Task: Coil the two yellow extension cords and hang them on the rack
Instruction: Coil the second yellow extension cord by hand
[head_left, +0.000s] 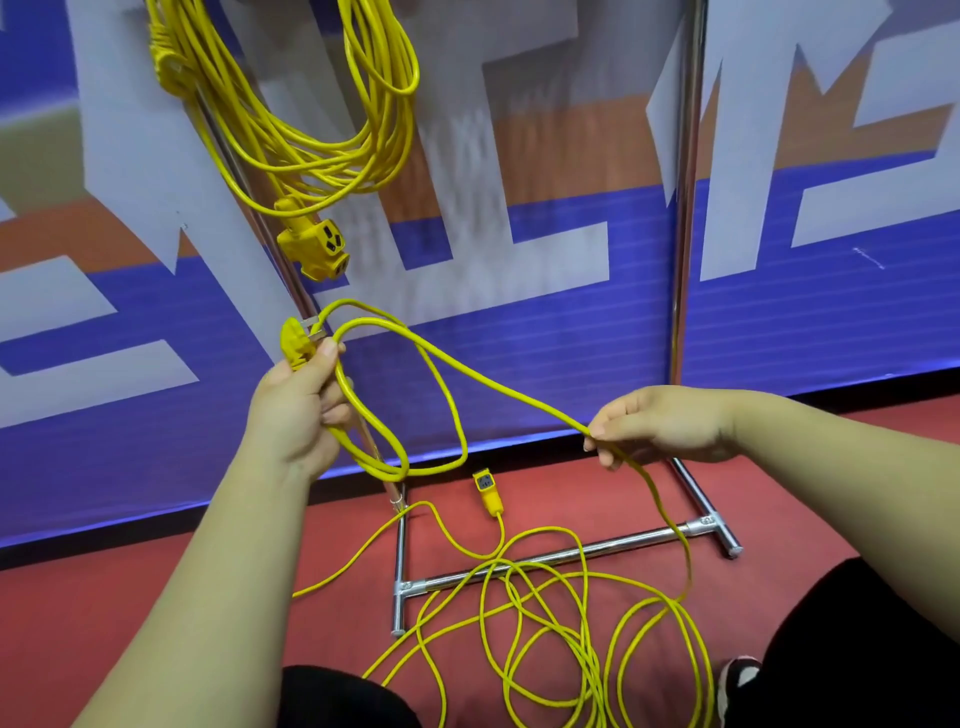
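Note:
One coiled yellow cord (311, 130) hangs high on the chrome rack (685, 208), its socket end (314, 244) dangling below the loops. My left hand (296, 410) grips the plug (296, 340) of the second yellow cord together with two small loops (405, 415) that hang from it. My right hand (660, 423) pinches the same cord further along, to the right. From there the cord drops to a loose tangle (561, 623) on the floor. Its yellow socket end (488, 491) lies on the floor near the rack's base.
The rack's base bar (571, 556) and feet lie on the red floor under the tangle. A blue, white and orange banner wall (831, 312) stands right behind the rack. My dark trouser legs and a shoe (737, 680) are at the bottom edge.

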